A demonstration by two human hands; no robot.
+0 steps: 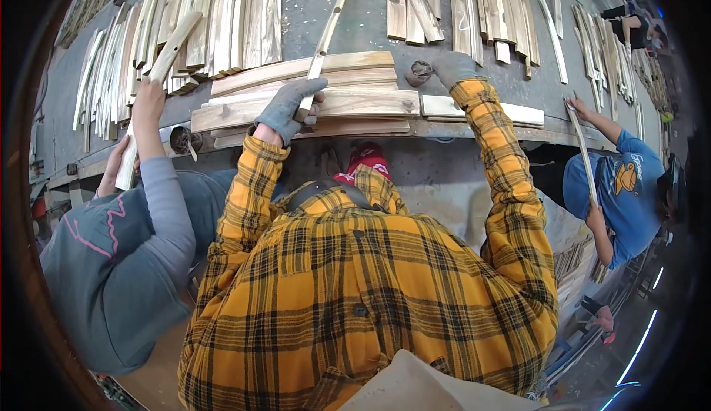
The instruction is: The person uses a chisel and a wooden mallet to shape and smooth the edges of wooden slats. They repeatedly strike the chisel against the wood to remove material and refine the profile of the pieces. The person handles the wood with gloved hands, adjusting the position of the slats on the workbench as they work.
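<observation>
My left hand, in a grey glove, is closed around the lower end of a narrow wooden strip with dark knots. The strip slants up and away over the table. Beneath that hand lies a stack of wooden boards along the near table edge. My right hand, also gloved, is right beside a small dirty can with brown stuff in it. Its fingers are not clear enough to tell whether they touch or hold anything. A pale board lies under my right forearm.
Bundles of wooden strips cover the far left of the table, with more strips at the far right. A person on the left holds a strip near another can. A blue-shirted person on the right holds a strip.
</observation>
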